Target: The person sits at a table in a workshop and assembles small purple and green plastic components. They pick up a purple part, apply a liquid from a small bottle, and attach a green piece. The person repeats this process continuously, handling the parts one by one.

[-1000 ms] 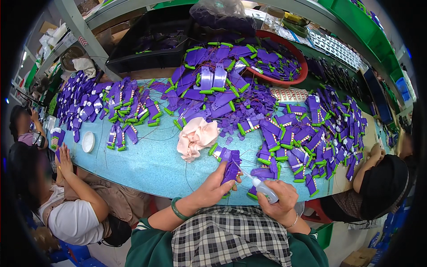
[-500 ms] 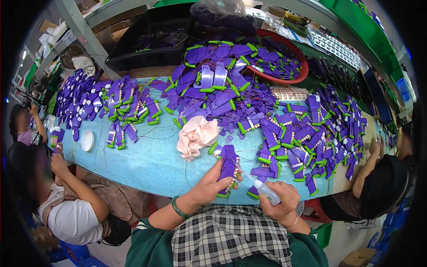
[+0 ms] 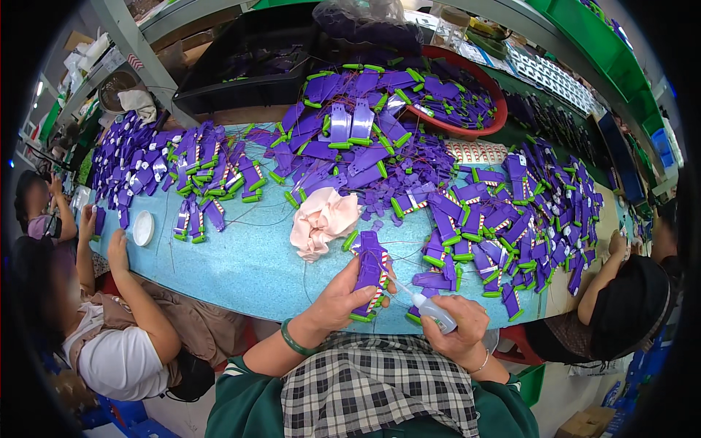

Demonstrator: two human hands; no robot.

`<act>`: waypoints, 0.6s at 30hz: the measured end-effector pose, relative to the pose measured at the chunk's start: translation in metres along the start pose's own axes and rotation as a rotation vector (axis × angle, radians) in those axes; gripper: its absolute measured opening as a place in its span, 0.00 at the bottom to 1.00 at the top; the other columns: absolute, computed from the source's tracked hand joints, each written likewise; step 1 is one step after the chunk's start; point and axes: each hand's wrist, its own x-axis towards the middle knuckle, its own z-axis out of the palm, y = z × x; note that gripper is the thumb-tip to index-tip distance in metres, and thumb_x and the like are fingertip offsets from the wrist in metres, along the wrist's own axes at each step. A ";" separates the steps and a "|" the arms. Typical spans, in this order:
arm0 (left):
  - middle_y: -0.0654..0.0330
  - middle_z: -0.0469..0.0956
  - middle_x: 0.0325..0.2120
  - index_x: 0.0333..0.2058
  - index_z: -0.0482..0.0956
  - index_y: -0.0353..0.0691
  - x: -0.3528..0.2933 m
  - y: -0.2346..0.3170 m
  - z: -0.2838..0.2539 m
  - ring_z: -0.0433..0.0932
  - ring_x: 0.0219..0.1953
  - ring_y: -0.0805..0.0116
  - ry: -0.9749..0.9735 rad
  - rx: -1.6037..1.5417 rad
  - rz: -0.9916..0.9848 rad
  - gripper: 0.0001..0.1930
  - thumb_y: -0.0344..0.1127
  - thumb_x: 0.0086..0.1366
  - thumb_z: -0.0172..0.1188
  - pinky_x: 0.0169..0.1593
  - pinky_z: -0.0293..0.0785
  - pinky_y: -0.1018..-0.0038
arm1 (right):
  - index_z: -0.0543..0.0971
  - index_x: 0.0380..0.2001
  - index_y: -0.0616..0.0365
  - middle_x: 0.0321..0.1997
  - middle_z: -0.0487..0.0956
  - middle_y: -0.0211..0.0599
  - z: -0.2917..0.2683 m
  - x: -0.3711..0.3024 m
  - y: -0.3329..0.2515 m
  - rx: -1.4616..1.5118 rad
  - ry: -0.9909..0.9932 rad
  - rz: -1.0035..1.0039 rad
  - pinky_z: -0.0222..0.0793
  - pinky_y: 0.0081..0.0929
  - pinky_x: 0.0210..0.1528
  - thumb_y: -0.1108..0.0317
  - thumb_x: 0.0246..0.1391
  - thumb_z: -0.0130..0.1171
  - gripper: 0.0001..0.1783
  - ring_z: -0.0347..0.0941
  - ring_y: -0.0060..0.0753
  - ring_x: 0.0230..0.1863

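My left hand (image 3: 337, 301) is closed round a purple plastic wing-shaped part (image 3: 371, 264) with a green end and a red-and-white striped edge. The part stands tilted up over the table's near edge, its striped side toward my right hand. In my right hand (image 3: 467, 330) is a small translucent squeeze bottle (image 3: 437, 314) with a long thin nozzle, held between thumb and fingers. The nozzle points up and left, its tip close to the striped edge; whether it touches, I cannot tell. A crumpled pale pink cloth (image 3: 324, 223) lies just beyond my left hand.
Heaps of similar purple and green parts (image 3: 504, 226) cover the right and far side of the blue table (image 3: 241, 274). Behind them stand a red basin (image 3: 502, 117) and a black bin (image 3: 219, 102). A small white dish (image 3: 144, 228) sits at left. Co-workers sit on both sides.
My left hand has turned the wing-shaped part so its striped edge shows more. The bottle has shifted slightly left. At left, a co-worker's hands have moved apart.
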 end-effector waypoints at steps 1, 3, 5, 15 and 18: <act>0.57 0.70 0.46 0.60 0.56 0.36 0.000 0.000 0.000 0.73 0.47 0.69 -0.001 -0.003 0.003 0.32 0.44 0.64 0.58 0.45 0.74 0.71 | 0.77 0.36 0.61 0.17 0.73 0.35 0.000 0.000 -0.001 -0.002 -0.002 0.001 0.62 0.25 0.15 0.73 0.32 0.70 0.22 0.70 0.31 0.14; 0.57 0.70 0.46 0.60 0.56 0.36 0.000 0.000 0.000 0.73 0.47 0.69 -0.002 -0.001 0.006 0.32 0.44 0.64 0.58 0.45 0.74 0.71 | 0.77 0.37 0.61 0.17 0.73 0.36 0.000 0.001 0.000 -0.003 -0.005 0.001 0.62 0.25 0.15 0.73 0.32 0.70 0.22 0.70 0.31 0.14; 0.57 0.69 0.47 0.60 0.56 0.35 0.000 0.000 -0.001 0.73 0.48 0.68 -0.006 0.004 0.006 0.31 0.43 0.64 0.58 0.45 0.75 0.70 | 0.77 0.37 0.61 0.17 0.73 0.36 0.000 0.000 0.000 -0.002 -0.008 -0.001 0.63 0.25 0.15 0.73 0.32 0.70 0.22 0.70 0.31 0.14; 0.54 0.69 0.47 0.59 0.57 0.34 -0.001 0.000 -0.003 0.74 0.48 0.63 -0.032 -0.097 -0.009 0.30 0.37 0.63 0.59 0.42 0.78 0.68 | 0.77 0.37 0.61 0.18 0.74 0.37 0.001 -0.005 0.002 0.001 0.012 0.005 0.64 0.24 0.16 0.73 0.32 0.71 0.23 0.71 0.31 0.14; 0.56 0.69 0.46 0.59 0.58 0.35 -0.001 0.001 -0.002 0.73 0.49 0.65 -0.031 -0.066 -0.012 0.30 0.40 0.64 0.59 0.42 0.77 0.70 | 0.77 0.37 0.61 0.18 0.74 0.36 0.001 -0.005 0.003 0.010 0.012 0.008 0.64 0.24 0.16 0.73 0.32 0.71 0.23 0.70 0.31 0.14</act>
